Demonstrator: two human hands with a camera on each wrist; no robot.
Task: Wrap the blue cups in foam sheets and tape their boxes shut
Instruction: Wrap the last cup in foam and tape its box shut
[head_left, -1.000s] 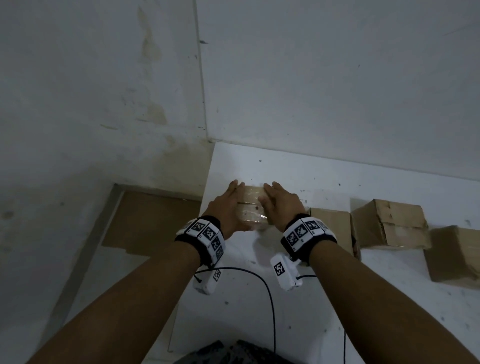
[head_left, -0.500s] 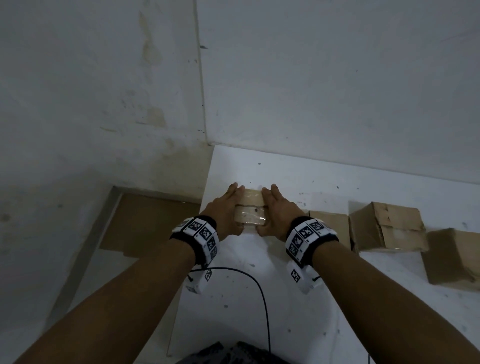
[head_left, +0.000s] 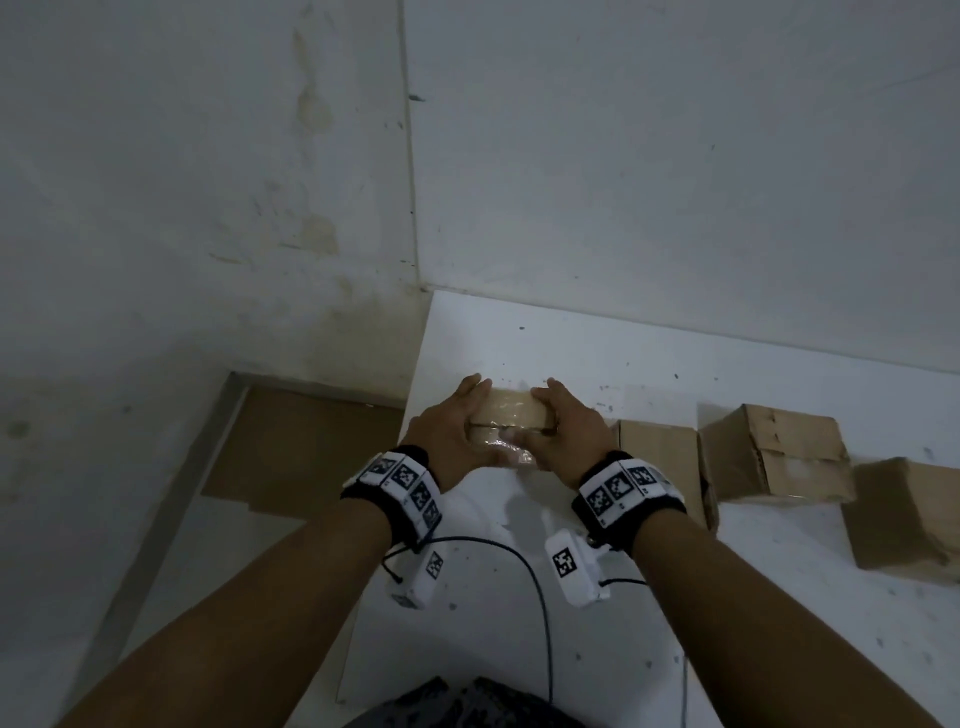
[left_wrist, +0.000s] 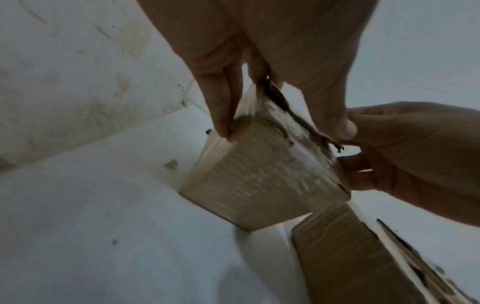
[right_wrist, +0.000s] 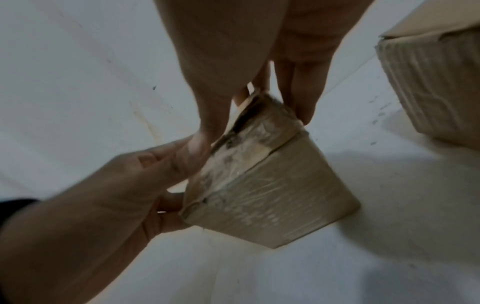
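Note:
A small cardboard box (head_left: 511, 410), its top seam under shiny clear tape, stands near the far left corner of the white table (head_left: 571, 353). My left hand (head_left: 457, 431) grips its left side and my right hand (head_left: 563, 431) grips its right side. In the left wrist view, the left hand (left_wrist: 259, 51) lays its fingers down the box (left_wrist: 259, 185) and its thumb on the frayed top seam. In the right wrist view, the right hand (right_wrist: 259, 41) holds the box (right_wrist: 272, 205) the same way. No blue cup or foam sheet shows.
Three more cardboard boxes stand in a row to the right: one (head_left: 657, 457) close beside my right wrist, another (head_left: 774, 452), a third (head_left: 909, 514). Walls close the back and left. The table's left edge drops to a floor with a brown board (head_left: 311, 441). A black cable (head_left: 540, 597) crosses the near table.
Both hands have stayed on the box and shifted their hold. The thumbs have come closer together over the taped near top. The other boxes have not moved.

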